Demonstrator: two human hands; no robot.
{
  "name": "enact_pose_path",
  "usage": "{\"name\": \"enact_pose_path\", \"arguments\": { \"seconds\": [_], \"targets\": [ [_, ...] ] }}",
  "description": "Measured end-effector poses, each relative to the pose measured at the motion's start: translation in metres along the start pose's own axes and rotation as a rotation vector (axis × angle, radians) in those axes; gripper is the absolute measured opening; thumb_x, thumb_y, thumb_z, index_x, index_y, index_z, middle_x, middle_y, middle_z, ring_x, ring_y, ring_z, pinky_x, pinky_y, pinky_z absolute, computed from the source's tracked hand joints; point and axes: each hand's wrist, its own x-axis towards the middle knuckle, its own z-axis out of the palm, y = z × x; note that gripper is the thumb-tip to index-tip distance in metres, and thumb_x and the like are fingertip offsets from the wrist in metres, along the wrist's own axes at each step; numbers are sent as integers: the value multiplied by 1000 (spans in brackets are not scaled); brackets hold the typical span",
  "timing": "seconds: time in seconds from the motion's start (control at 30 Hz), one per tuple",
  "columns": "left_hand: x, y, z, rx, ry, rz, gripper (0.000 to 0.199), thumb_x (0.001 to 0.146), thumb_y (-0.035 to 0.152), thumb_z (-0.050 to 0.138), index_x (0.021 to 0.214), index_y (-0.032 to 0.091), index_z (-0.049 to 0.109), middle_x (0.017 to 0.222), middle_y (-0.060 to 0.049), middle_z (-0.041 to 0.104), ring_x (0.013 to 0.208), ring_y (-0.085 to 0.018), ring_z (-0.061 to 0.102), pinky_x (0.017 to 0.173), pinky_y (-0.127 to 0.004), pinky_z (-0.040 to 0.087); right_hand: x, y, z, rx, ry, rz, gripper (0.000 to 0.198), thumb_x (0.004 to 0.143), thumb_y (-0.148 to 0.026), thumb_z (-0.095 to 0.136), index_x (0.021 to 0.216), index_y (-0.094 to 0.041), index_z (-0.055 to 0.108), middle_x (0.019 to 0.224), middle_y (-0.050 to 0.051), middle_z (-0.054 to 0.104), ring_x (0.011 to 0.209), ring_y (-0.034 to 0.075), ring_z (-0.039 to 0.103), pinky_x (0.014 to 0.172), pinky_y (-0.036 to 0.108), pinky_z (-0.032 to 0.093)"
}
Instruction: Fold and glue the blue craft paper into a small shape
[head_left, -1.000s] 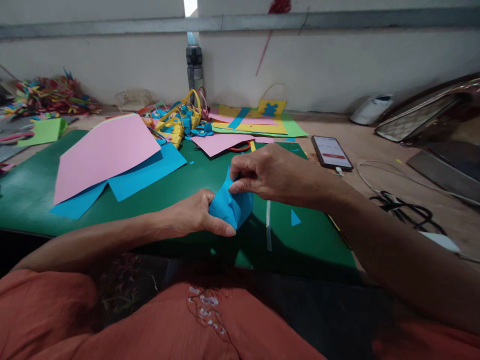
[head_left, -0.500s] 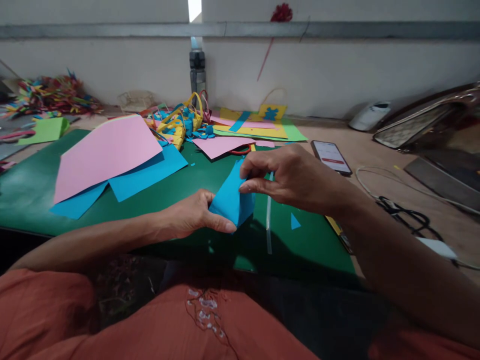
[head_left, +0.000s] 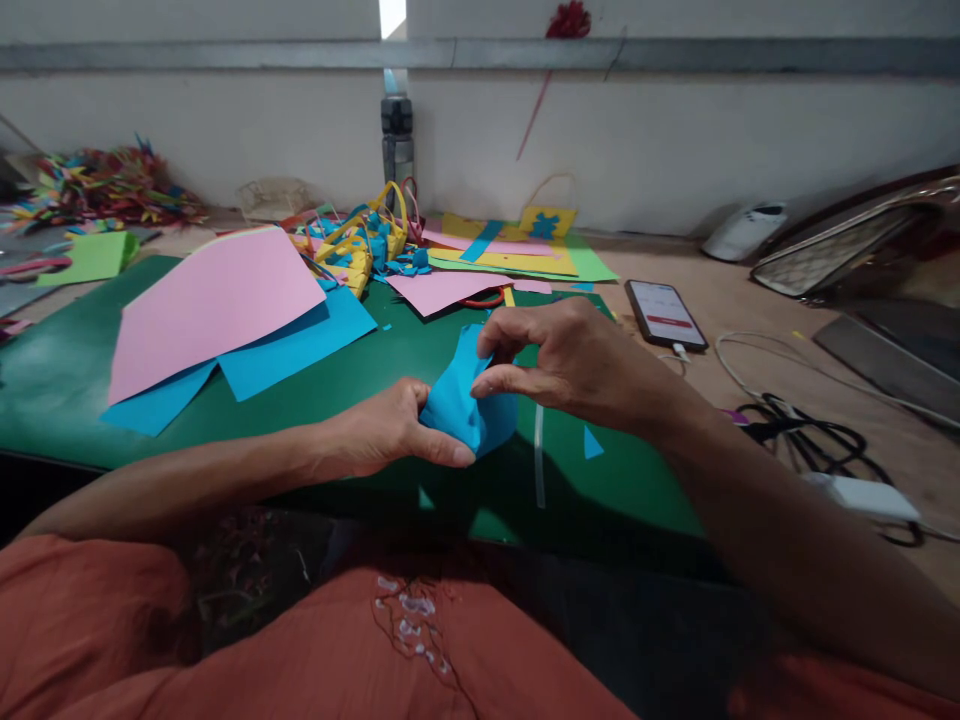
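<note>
A folded piece of blue paper (head_left: 454, 398) is held between both hands above the front of the green mat (head_left: 375, 375). My left hand (head_left: 397, 430) grips its lower left side, the thumb lying along the bottom edge. The thumb and forefinger of my right hand (head_left: 536, 355) pinch its upper right edge, where the paper bends inward. Just right of the paper lies a clear glue stick (head_left: 539, 455), and a small blue paper triangle (head_left: 592, 442) is beside it.
Pink sheets (head_left: 225, 300) overlap blue sheets (head_left: 300, 340) on the left. Behind lie yellow and blue woven paper pieces (head_left: 367, 250), red-handled scissors (head_left: 484, 300) and a bottle (head_left: 397, 140). A phone (head_left: 665, 312), a white cable (head_left: 750, 345) and a black cable (head_left: 817, 440) are on the right.
The blue paper's right side has bent and bulged outward, its front edge now creased inward. My right hand has shifted slightly left and down; my left hand stays almost still.
</note>
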Motion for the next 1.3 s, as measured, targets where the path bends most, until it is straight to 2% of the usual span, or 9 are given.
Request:
{"name": "enact_pose_path", "arguments": {
  "seconds": [0.13, 0.2, 0.33, 0.43, 0.53, 0.7, 0.87, 1.1, 1.3],
  "targets": [
    [1, -2, -1, -1, 10, 7, 24, 47, 22, 79, 61, 13, 62, 57, 4, 55, 54, -7, 43, 55, -21, 33, 4, -1, 5, -33, -1, 12, 24, 73, -38, 66, 71, -14, 62, 64, 0, 62, 57, 10, 51, 54, 24, 33],
    [1, -3, -1, -1, 14, 7, 24, 47, 22, 78, 61, 13, 61, 58, 4, 55, 55, -7, 43, 56, -22, 33, 5, -3, 8, -33, 14, 22, 23, 72, -35, 67, 80, -14, 62, 65, 0, 62, 57, 11, 52, 55, 24, 34],
    [-2, -1, -1, 31, 50, 64, 27, 51, 26, 77, 56, 13, 54, 55, 5, 48, 52, -6, 38, 52, -21, 31, -1, -9, 11, 9, 180, 63, 31, 76, -30, 62, 101, -13, 56, 71, 2, 63, 64, 14, 56, 60, 26, 39],
    [-4, 1, -2, 113, 134, 143, 33, 57, 32, 75, 55, 14, 47, 51, 7, 40, 49, -5, 30, 47, -20, 26, -15, -17, 13, 27, 285, 129, 12, 79, -26, 58, 83, -16, 57, 72, 2, 62, 64, 13, 55, 59, 25, 40],
    [-6, 3, -2, 201, 213, 225, 36, 62, 32, 71, 51, 15, 40, 49, 8, 35, 48, -4, 27, 45, -20, 22, -27, -23, 16, 97, 154, 197, 16, 82, -25, 52, 70, -17, 57, 61, -1, 57, 56, 11, 50, 53, 23, 36],
    [-6, 4, 2, 281, 208, 244, 28, 64, 27, 65, 51, 15, 43, 48, 7, 36, 46, -4, 27, 43, -20, 21, -31, -29, 21, 158, -84, 258, 22, 83, -26, 50, 66, -17, 60, 58, -3, 56, 51, 9, 45, 51, 23, 32],
    [-5, 5, 4, 291, 205, 254, 17, 61, 23, 62, 53, 14, 50, 48, 7, 40, 46, -4, 30, 43, -18, 24, -23, -25, 22, 65, -149, 262, 27, 83, -24, 48, 58, -16, 55, 51, -4, 47, 47, 8, 38, 48, 23, 25],
    [-3, 3, 3, 290, 207, 233, 18, 61, 23, 61, 51, 13, 49, 47, 8, 39, 45, -4, 29, 42, -18, 26, -20, -26, 27, -31, -177, 286, 32, 81, -20, 47, 51, -18, 38, 47, -6, 34, 45, 6, 29, 49, 25, 18],
    [-3, 2, 4, 282, 209, 209, 17, 60, 23, 61, 51, 14, 49, 48, 8, 39, 46, -4, 29, 43, -18, 26, -21, -33, 29, -86, -183, 323, 33, 81, -16, 46, 51, -18, 34, 47, -6, 32, 46, 7, 28, 49, 27, 16]
  ]
}}
